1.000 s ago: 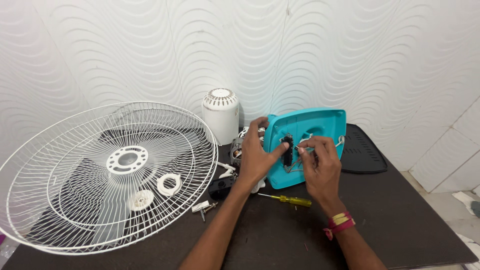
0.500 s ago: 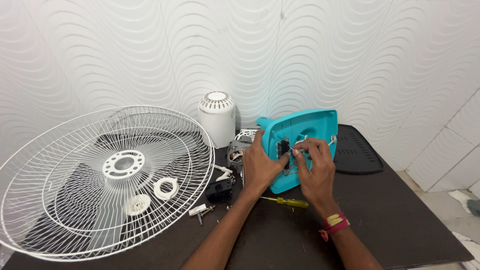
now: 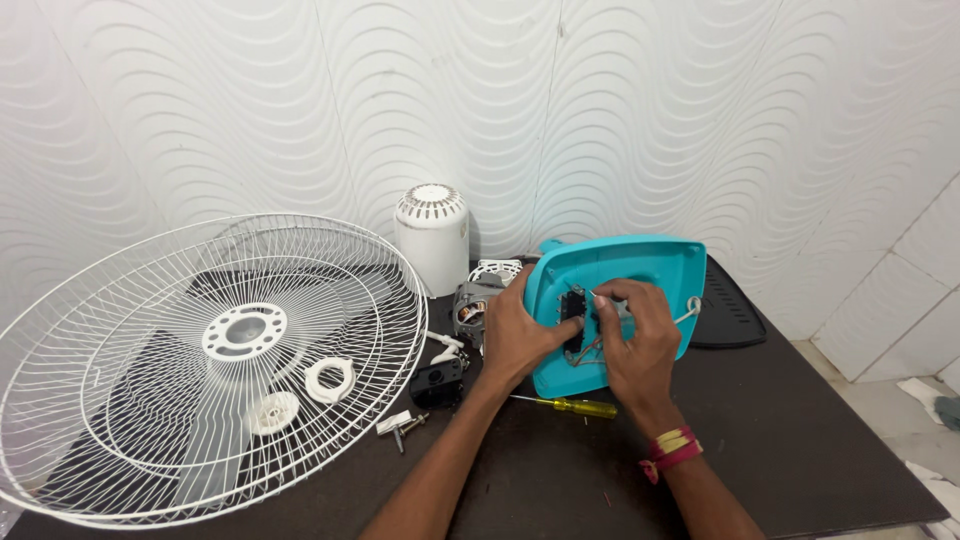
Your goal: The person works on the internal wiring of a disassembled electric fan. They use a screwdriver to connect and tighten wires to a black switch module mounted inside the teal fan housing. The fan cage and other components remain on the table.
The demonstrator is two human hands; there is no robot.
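On the dark worktop (image 3: 800,440) under the wavy white wall, my left hand (image 3: 517,335) grips the upright teal fan base (image 3: 640,275) while my right hand (image 3: 640,345) pinches its small black switch part (image 3: 572,308), which I judge next needs careful seating.

A teal plastic fan base (image 3: 640,270) with rounded corners stands tilted on edge, its hollow underside facing the viewer. A small black switch block (image 3: 572,308) and thin wires sit at its middle, just right of the grey motor (image 3: 472,305).
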